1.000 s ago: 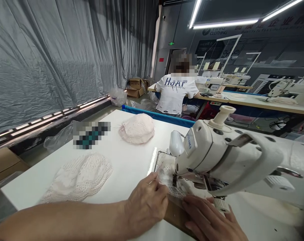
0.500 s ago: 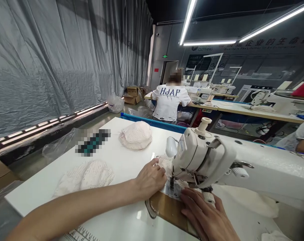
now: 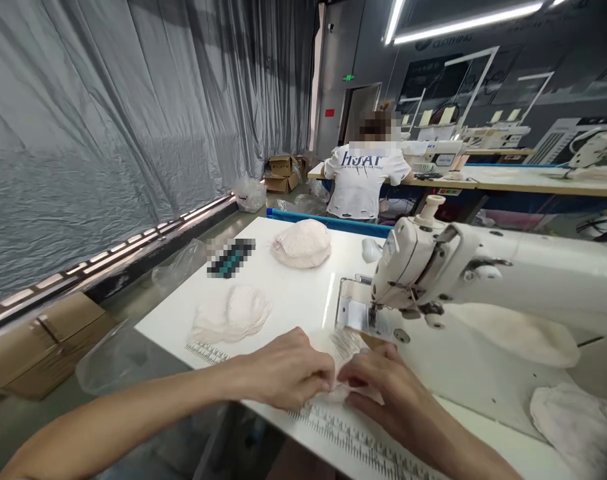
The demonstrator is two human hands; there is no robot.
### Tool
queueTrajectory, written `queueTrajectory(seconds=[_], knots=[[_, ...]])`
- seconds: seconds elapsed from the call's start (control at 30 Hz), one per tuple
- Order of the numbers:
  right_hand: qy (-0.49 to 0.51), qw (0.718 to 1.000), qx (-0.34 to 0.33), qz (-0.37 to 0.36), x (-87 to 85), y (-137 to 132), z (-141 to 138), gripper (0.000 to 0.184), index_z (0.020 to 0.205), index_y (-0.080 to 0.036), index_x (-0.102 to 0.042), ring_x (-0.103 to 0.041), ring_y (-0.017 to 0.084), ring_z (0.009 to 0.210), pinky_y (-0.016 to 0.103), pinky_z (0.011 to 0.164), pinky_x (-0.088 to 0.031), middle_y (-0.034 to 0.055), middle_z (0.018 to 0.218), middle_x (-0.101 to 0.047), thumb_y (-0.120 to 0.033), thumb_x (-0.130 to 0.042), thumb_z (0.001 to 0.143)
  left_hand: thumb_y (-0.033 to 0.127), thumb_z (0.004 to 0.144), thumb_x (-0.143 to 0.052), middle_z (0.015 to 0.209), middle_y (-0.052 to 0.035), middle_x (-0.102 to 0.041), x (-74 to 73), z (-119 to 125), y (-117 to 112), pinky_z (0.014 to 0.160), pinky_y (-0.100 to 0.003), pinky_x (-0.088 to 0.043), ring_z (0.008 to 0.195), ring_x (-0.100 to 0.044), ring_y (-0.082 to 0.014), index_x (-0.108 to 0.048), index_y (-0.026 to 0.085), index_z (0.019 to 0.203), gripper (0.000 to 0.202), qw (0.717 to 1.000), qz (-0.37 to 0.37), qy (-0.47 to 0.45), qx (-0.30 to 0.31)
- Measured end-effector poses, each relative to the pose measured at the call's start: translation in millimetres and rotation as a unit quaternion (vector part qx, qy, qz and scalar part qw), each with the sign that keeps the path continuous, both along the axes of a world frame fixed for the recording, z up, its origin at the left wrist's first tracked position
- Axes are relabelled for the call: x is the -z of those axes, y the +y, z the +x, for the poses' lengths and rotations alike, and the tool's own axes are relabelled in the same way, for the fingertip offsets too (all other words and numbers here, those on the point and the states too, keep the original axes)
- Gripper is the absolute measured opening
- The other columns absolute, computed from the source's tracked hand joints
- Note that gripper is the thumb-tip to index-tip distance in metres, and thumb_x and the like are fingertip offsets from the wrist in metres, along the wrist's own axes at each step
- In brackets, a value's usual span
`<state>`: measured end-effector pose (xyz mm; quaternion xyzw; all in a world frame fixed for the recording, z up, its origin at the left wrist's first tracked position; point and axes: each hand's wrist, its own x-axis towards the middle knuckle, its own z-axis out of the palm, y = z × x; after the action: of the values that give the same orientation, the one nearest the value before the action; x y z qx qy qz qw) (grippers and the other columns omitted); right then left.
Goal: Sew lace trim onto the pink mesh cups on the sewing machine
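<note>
My left hand (image 3: 286, 368) and my right hand (image 3: 383, 385) meet near the front edge of the white table (image 3: 303, 300). Both pinch a small piece of white lace fabric (image 3: 344, 345) between their fingertips. The piece lies just in front of the needle plate (image 3: 356, 313) of the white sewing machine (image 3: 463, 267), clear of the needle. A printed ruler strip (image 3: 343, 437) runs along the table edge under my hands.
A flat lace pile (image 3: 231, 313) lies at the left and a rounded lace bundle (image 3: 302, 243) at the back. More white fabric (image 3: 578, 417) lies at the right. A cardboard box (image 3: 43, 343) and plastic bag sit on the floor at left. A person in a white T-shirt (image 3: 363, 180) works beyond.
My hands have drawn the lace piece out from under the presser foot, back toward the table's front edge. The view has pulled back and tilted down.
</note>
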<state>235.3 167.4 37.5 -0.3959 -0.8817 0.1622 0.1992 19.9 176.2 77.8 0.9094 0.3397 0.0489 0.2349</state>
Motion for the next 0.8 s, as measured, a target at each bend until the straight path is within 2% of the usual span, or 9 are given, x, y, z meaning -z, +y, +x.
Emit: queueTrajectory(seconds=[0.03, 0.1, 0.2, 0.33, 0.4, 0.47, 0.7, 0.77, 0.8], knots=[[0.009, 0.995, 0.000, -0.102, -5.0, -4, -2, 0.005, 0.083, -0.021, -0.065, -0.058, 0.018, 0.076, 0.028, 0.067, -0.043, 0.0006, 0.078, -0.065, -0.022, -0.063, 0.078, 0.020, 0.084, -0.051, 0.069, 0.0013, -0.063, -2.3, -5, -8, 0.070, -0.023, -0.041, 0.068, -0.056, -0.0119, -0.062, 0.017, 0.084, 0.012, 0.993, -0.105, -0.050, -0.026], [0.034, 0.956, -0.021, -0.292, -16.9, -15, -1, 0.011, 0.074, -0.019, -0.066, -0.057, 0.016, 0.070, 0.023, 0.061, -0.041, -0.0018, 0.070, -0.063, -0.030, -0.067, 0.075, 0.031, 0.078, -0.064, 0.081, -0.0002, -0.065, -0.9, -12, -26, 0.067, -0.020, -0.042, 0.076, -0.057, -0.0130, -0.065, 0.017, 0.093, 0.021, 0.944, -0.289, -0.146, -0.069], [0.106, 0.879, -0.055, -0.461, -32.2, -34, 10, 0.018, 0.073, -0.015, -0.069, -0.055, 0.012, 0.065, 0.020, 0.059, -0.039, -0.0028, 0.065, -0.062, -0.034, -0.070, 0.073, 0.031, 0.056, -0.082, 0.076, 0.0013, -0.062, 9.8, -13, -54, 0.064, -0.019, -0.041, 0.072, -0.054, -0.0119, -0.069, 0.015, 0.093, 0.041, 0.869, -0.429, -0.220, -0.110], [0.155, 0.820, -0.055, -0.547, -34.8, -68, 30, 0.020, 0.079, -0.014, -0.074, -0.054, 0.011, 0.068, 0.021, 0.063, -0.041, -0.0001, 0.071, -0.063, -0.033, -0.073, 0.072, 0.030, 0.058, -0.081, 0.061, 0.0012, -0.058, 25.1, 0, -84, 0.056, -0.019, -0.039, 0.059, -0.049, -0.0087, -0.072, 0.011, 0.073, 0.025, 0.772, -0.547, -0.289, -0.145], [0.178, 0.807, -0.047, -0.561, -30.0, -86, 39, 0.022, 0.078, -0.014, -0.074, -0.054, 0.012, 0.068, 0.021, 0.061, -0.041, 0.0007, 0.071, -0.062, -0.035, -0.073, 0.071, 0.030, 0.056, -0.082, 0.064, -0.0009, -0.061, 33.1, 9, -93, 0.058, -0.020, -0.041, 0.060, -0.053, -0.0091, -0.071, 0.011, 0.069, 0.026, 0.722, -0.593, -0.326, -0.144], [0.190, 0.806, -0.030, -0.560, -24.1, -102, 46, 0.023, 0.075, -0.013, -0.074, -0.052, 0.011, 0.065, 0.020, 0.058, -0.039, -0.0001, 0.069, -0.060, -0.035, -0.075, 0.069, 0.031, 0.053, -0.084, 0.065, -0.0026, -0.063, 42.2, 17, -100, 0.060, -0.020, -0.043, 0.060, -0.056, -0.0096, -0.070, 0.010, 0.067, 0.029, 0.690, -0.619, -0.347, -0.142], [0.249, 0.785, -0.006, -0.567, -1.2, -129, 54, 0.025, 0.076, -0.013, -0.073, -0.051, 0.010, 0.065, 0.020, 0.059, -0.037, -0.0013, 0.069, -0.060, -0.035, -0.078, 0.065, 0.037, 0.041, -0.089, 0.059, -0.0027, -0.063, 72.1, 34, -114, 0.054, -0.020, -0.043, 0.051, -0.055, -0.0084, -0.069, 0.009, 0.067, 0.043, 0.648, -0.646, -0.348, -0.204], [0.261, 0.794, 0.008, -0.549, 6.6, -136, 50, 0.032, 0.077, -0.013, -0.072, -0.049, 0.008, 0.061, 0.018, 0.055, -0.035, -0.0036, 0.067, -0.057, -0.037, -0.081, 0.058, 0.042, 0.040, -0.088, 0.056, -0.0009, -0.061, 76.4, 35, -117, 0.053, -0.020, -0.042, 0.049, -0.052, -0.0073, -0.069, 0.010, 0.068, 0.047, 0.668, -0.639, -0.324, -0.203], [0.259, 0.807, 0.015, -0.530, 9.8, -139, 48, 0.036, 0.078, -0.013, -0.071, -0.048, 0.007, 0.059, 0.017, 0.052, -0.034, -0.0049, 0.065, -0.056, -0.039, -0.082, 0.055, 0.045, 0.041, -0.087, 0.055, -0.0002, -0.060, 77.6, 36, -119, 0.053, -0.020, -0.041, 0.049, -0.051, -0.0072, -0.069, 0.011, 0.067, 0.047, 0.696, -0.621, -0.306, -0.192]])
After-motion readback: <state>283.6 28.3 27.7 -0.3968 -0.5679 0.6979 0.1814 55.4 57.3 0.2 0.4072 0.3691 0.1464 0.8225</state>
